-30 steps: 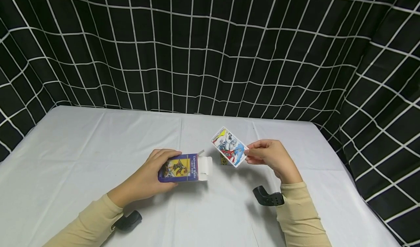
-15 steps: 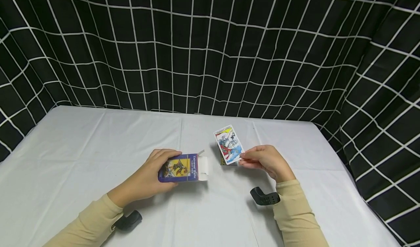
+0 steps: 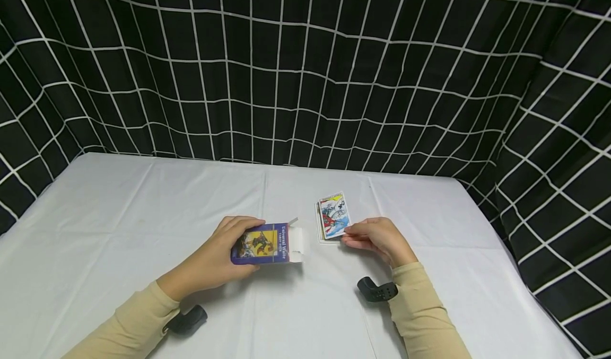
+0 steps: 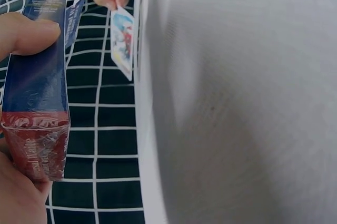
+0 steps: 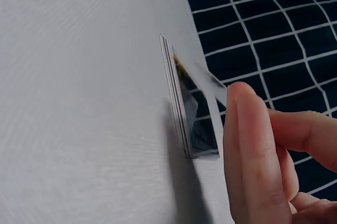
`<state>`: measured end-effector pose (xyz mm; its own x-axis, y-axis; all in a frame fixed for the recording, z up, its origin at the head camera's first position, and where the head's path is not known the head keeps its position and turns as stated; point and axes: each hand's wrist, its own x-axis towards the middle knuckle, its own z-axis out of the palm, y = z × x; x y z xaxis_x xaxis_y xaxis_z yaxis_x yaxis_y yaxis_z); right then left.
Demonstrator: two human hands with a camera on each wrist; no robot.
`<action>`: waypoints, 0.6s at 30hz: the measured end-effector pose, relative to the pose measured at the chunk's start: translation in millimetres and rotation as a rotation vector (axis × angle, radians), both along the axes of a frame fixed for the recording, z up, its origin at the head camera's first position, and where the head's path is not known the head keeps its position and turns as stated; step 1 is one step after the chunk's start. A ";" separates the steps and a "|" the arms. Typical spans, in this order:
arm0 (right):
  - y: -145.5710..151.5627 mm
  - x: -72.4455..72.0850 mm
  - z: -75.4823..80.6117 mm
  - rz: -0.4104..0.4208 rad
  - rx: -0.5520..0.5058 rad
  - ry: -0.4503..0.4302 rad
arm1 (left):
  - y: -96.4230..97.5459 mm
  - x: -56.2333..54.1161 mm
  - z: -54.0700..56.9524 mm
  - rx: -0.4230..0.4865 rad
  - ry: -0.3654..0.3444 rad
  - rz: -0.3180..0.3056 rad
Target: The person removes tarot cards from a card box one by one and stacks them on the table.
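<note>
My left hand [image 3: 219, 255] grips a blue and red tarot deck box [image 3: 260, 243] from its left end; the box's white flap [image 3: 296, 242] stands open on the right. My right hand [image 3: 379, 238] pinches a tarot card [image 3: 334, 216] by its near right corner, picture side up. Below that card lies a small stack of cards [image 5: 176, 97], its left and near edges showing past it in the head view. In the right wrist view the held card is tilted over the stack, its far side raised. The left wrist view shows the box's thumb side and the card [image 4: 122, 40] beyond.
A white cloth [image 3: 143, 210] covers the table. Black fabric with a white grid [image 3: 267, 72] hangs behind and along both sides. Each wrist carries a black camera mount, one by the left sleeve [image 3: 188, 321], another by the right [image 3: 377, 290].
My right hand has moved left and toward me, bringing the card down over the stack and turning it more nearly in line with it. The left hand and the box stay in place.
</note>
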<state>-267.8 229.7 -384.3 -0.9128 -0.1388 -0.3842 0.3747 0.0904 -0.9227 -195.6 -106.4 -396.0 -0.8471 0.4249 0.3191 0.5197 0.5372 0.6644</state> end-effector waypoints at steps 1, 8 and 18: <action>0.2 -0.3 -0.8 0.007 -0.006 0.000 | 0.1 0.1 0.2 0.000 -0.006 0.001; 1.0 -1.8 -4.5 0.039 -0.039 -0.021 | 0.1 0.5 0.0 0.000 -0.007 0.002; -0.7 -1.2 -6.5 0.038 -0.025 -0.036 | -0.2 0.2 -0.7 -0.003 -0.006 0.001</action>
